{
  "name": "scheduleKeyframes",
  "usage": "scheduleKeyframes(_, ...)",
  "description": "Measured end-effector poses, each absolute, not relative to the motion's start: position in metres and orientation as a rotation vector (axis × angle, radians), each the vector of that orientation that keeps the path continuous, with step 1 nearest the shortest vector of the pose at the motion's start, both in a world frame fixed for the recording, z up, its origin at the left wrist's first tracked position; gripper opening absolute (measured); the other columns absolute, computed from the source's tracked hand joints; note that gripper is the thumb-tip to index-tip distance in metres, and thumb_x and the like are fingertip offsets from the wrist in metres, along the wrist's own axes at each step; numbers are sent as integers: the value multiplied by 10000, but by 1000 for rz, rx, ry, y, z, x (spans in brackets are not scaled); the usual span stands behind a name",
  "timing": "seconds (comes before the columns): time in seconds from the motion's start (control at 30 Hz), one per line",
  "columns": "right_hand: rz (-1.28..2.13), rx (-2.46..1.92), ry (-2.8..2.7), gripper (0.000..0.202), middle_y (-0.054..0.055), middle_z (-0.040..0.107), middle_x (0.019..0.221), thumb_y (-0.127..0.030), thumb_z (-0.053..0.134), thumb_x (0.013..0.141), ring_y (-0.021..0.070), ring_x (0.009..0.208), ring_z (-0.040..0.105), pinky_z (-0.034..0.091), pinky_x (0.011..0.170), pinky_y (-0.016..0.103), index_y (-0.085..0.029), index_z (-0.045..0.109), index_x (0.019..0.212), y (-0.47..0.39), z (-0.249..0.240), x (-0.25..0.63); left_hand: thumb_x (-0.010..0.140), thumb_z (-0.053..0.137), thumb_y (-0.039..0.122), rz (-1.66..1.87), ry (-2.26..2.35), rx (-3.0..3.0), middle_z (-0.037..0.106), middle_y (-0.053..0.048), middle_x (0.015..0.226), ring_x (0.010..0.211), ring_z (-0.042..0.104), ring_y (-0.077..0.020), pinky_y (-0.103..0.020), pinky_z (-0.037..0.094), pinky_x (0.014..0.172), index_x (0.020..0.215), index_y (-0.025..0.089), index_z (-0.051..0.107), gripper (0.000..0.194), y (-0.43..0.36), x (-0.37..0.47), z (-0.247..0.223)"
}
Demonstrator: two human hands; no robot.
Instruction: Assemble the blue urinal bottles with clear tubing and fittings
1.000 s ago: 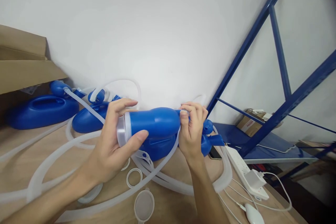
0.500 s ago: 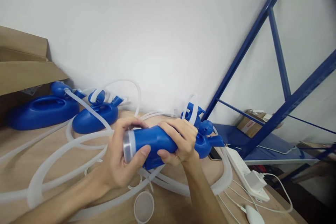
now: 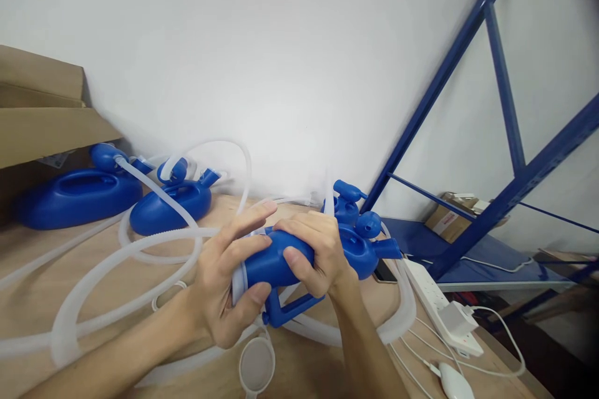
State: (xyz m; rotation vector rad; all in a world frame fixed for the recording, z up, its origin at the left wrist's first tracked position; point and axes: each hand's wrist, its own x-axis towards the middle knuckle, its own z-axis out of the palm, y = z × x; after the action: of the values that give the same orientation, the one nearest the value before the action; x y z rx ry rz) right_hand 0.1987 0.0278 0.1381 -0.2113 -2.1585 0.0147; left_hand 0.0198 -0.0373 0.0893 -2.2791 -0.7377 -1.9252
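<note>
Both hands hold a blue plastic piece [image 3: 274, 265] above the middle of the table. My left hand [image 3: 219, 287] wraps round its left end, over a clear collar [image 3: 239, 283], with thumb below and some fingers raised. My right hand [image 3: 318, 249] grips the right end from above, thumb across the front. A blue handle [image 3: 297, 308] shows on the underside of the piece. Below it hangs or lies a round whitish cap [image 3: 257, 363] with a strap.
Blue bottles [image 3: 79, 199] with clear hoses [image 3: 88, 274] spread over the wooden table [image 3: 28, 305]. A cardboard box [image 3: 42, 131] stands left. At right are a power strip [image 3: 440, 305], a phone [image 3: 384, 272], cables and a blue rack [image 3: 444, 68].
The blue piece has turned so that its handle now shows below. My left hand has shifted over the clear end, its upper fingers lifting; my right thumb has moved up.
</note>
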Motion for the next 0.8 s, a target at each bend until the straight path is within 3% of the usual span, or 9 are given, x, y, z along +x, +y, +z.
scheduleKeyframes(0.1, 96, -227, -2167, 299, 80, 811, 907, -378, 464, 955, 255, 840, 783, 620, 793, 406, -208, 711, 968, 35, 135, 195, 978, 546, 361, -1883, -863, -2315, 602, -124, 1433, 1294, 612, -321, -500, 501, 1083, 1288, 252, 576, 329, -35, 16, 100)
scheduleKeyframes(0.23, 71, -276, -2134, 298, 111, 822, 1019, -370, 507, 977, 272, 963, 792, 623, 873, 414, -177, 728, 1033, 43, 132, 197, 1008, 541, 284, -1963, -1146, -2361, 703, -75, 1252, 1185, 655, -260, -421, 494, 1038, 1067, 232, 625, 116, -37, 15, 114)
scheduleKeyframes(0.43, 23, -158, -2131, 311, 98, 829, 1008, -371, 492, 978, 251, 948, 802, 632, 838, 377, -195, 742, 1038, 49, 131, 206, 1011, 566, 371, -2162, -1320, -2483, 663, -36, 1409, 1332, 586, -274, -415, 424, 1146, 1101, 254, 672, 182, -39, 23, 112)
scheduleKeyframes(0.57, -112, -158, -2058, 285, 90, 826, 924, -390, 556, 914, 265, 843, 805, 635, 765, 389, -205, 749, 1012, 50, 128, 201, 1053, 429, 427, -2540, -1550, -2183, 733, -65, 1229, 1244, 643, -296, -492, 453, 1139, 1018, 221, 672, 321, -35, 28, 109)
scheduleKeyframes(0.63, -42, -165, -2073, 297, 91, 828, 951, -401, 551, 918, 270, 870, 805, 637, 789, 397, -208, 753, 1020, 52, 128, 199, 1079, 378, 412, -2581, -1503, -2118, 715, -65, 1260, 1225, 657, -281, -499, 494, 1104, 1069, 230, 649, 326, -36, 28, 111)
scheduleKeyframes(0.7, 92, -185, -2093, 316, 84, 830, 973, -406, 519, 947, 259, 889, 804, 636, 807, 384, -212, 758, 1016, 55, 131, 201, 1090, 386, 411, -2392, -1274, -2242, 656, -79, 1384, 1290, 625, -279, -497, 509, 1101, 1199, 254, 624, 306, -38, 26, 113)
scheduleKeyframes(0.8, 229, -283, -2072, 320, 74, 830, 968, -411, 520, 967, 250, 868, 798, 629, 804, 369, -214, 771, 985, 60, 134, 209, 1066, 456, 468, -1731, -765, -2375, 540, -125, 1531, 1415, 522, -337, -550, 476, 1145, 1307, 277, 621, 349, -36, 13, 117)
